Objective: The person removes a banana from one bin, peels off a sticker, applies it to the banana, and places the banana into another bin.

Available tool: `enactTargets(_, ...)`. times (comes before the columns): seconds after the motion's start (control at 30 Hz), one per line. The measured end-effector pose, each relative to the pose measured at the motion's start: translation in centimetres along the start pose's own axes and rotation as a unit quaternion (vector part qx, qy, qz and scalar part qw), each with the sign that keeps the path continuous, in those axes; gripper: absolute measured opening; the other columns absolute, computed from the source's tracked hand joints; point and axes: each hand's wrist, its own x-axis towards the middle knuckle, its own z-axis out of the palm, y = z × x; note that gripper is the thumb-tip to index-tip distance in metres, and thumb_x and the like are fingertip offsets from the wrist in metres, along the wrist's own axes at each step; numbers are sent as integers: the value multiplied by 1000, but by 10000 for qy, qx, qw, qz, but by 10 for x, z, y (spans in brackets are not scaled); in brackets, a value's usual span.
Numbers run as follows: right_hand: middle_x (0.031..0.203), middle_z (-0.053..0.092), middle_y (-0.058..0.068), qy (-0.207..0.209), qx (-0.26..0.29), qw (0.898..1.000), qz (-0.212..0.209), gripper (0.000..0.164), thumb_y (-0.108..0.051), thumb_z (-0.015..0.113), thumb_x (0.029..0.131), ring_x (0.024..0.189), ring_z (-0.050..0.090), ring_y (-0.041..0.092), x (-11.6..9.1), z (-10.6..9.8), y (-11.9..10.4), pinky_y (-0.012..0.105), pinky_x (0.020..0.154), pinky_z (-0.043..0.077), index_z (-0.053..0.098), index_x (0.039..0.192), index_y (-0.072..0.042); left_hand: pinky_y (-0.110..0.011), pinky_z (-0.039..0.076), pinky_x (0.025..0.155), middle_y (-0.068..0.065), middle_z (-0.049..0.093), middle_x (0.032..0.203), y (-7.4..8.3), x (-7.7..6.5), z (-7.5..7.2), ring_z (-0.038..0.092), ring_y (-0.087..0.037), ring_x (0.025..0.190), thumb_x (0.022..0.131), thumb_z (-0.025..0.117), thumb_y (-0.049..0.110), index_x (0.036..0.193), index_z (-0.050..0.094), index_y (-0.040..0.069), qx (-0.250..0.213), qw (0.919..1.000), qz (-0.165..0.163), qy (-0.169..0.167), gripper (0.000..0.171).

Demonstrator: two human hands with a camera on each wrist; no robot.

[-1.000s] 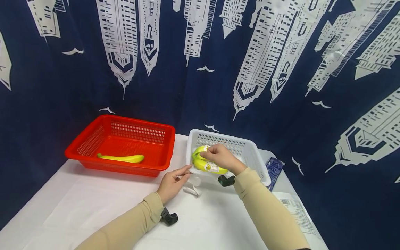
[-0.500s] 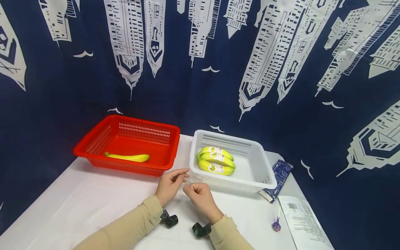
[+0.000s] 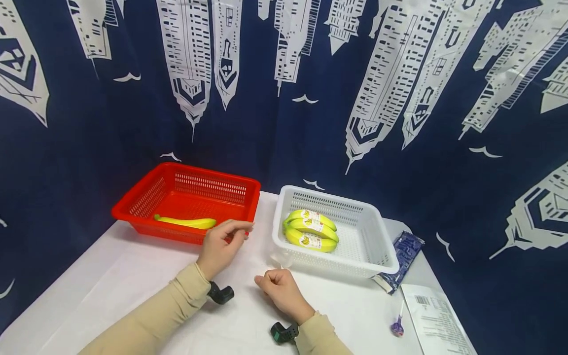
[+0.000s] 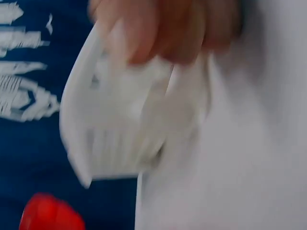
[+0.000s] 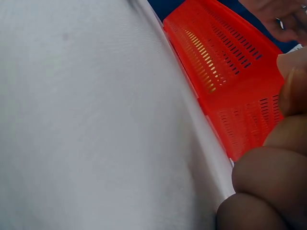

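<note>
My left hand (image 3: pixel 224 246) hovers by the front right corner of the red basket (image 3: pixel 151 224), its fingers relaxed and holding nothing. A single yellow banana (image 3: pixel 186 222) lies in that basket. My right hand (image 3: pixel 284 291) is low over the white table, fingers loosely curled around nothing. Behind it stands the white basket (image 3: pixel 346 264), with a bunch of bananas (image 3: pixel 312 230) bearing white labels at its left side. In the left wrist view the left fingers (image 4: pixel 139 33) are blurred, the white basket (image 4: pixel 76 120) beyond them. Curled right fingers (image 5: pixel 273 172) show in the right wrist view.
A blue packet (image 3: pixel 404 256) lies partly under the white basket's right side. Nearer are a lollipop (image 3: pixel 397 326) and a printed sheet (image 3: pixel 432 315). A small clear thing (image 3: pixel 281 258) sits at the white basket's front left corner. A dark blue curtain (image 3: pixel 248 133) hangs behind.
My right hand let go of the bananas in the white basket and drew back to the table. My left hand left that basket's corner and moved left towards the red basket.
</note>
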Motion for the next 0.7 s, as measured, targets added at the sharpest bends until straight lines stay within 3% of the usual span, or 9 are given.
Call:
enactTargets(0.13,50,39,-3,-45,-120,9999,80,49,-19,68,98,48,34,2,2,1,-3,19,50,29,50,58,1,-16,54,67,-6,78,100,-10,23,-46,73,-21,79,96,65,-3,112,77,9,537,9971,-536,-53,23)
enactTargets(0.2,52,43,-4,-36,-210,9997,150,48,-20,68,99,50,36,2,4,2,-4,18,51,31,53,59,1,-19,55,73,-8,77,105,-17,35,-72,73,-23,86,98,65,4,116,76,8,1057,9903,-890,-159,21)
enactTargets(0.27,54,48,-5,5,-254,9994,246,46,-21,67,99,52,38,2,6,3,-6,18,51,31,55,62,3,-27,55,76,-9,77,109,-27,48,-98,72,-25,91,99,65,12,120,74,9,1770,9759,-1229,-346,23)
enactTargets(0.4,50,42,-8,49,237,9974,673,42,-23,64,101,45,32,2,14,7,-11,19,43,27,61,72,7,-41,53,74,-13,76,112,-47,64,-141,68,-29,87,100,63,25,127,70,13,3033,9279,-1892,-1059,30)
enactTargets(0.47,47,36,-8,31,626,9940,894,41,-25,62,102,40,27,4,21,11,-14,20,39,22,60,76,7,-42,53,70,-15,75,111,-57,65,-154,68,-30,85,100,63,28,128,69,12,3349,9056,-2134,-1491,33)
enactTargets(0.53,46,33,-8,-16,995,9889,1106,39,-26,60,103,38,24,6,29,17,-18,22,37,20,59,78,4,-39,53,68,-14,75,111,-64,64,-160,68,-29,85,99,65,30,129,69,12,3487,8901,-2306,-1816,35)
enactTargets(0.63,48,31,-6,100,1404,9818,1272,37,-29,57,104,38,23,7,44,26,-24,22,36,19,56,78,-2,-35,52,65,-12,75,110,-71,62,-162,69,-27,88,96,66,30,128,70,13,3488,8816,-2418,-2063,36)
enactTargets(0.7,49,30,-6,327,1738,9743,1398,39,-35,54,105,38,21,7,54,30,-29,22,36,17,56,79,-6,-35,52,65,-10,76,108,-73,62,-160,69,-26,88,95,67,29,127,70,14,3462,8819,-2433,-2078,36)
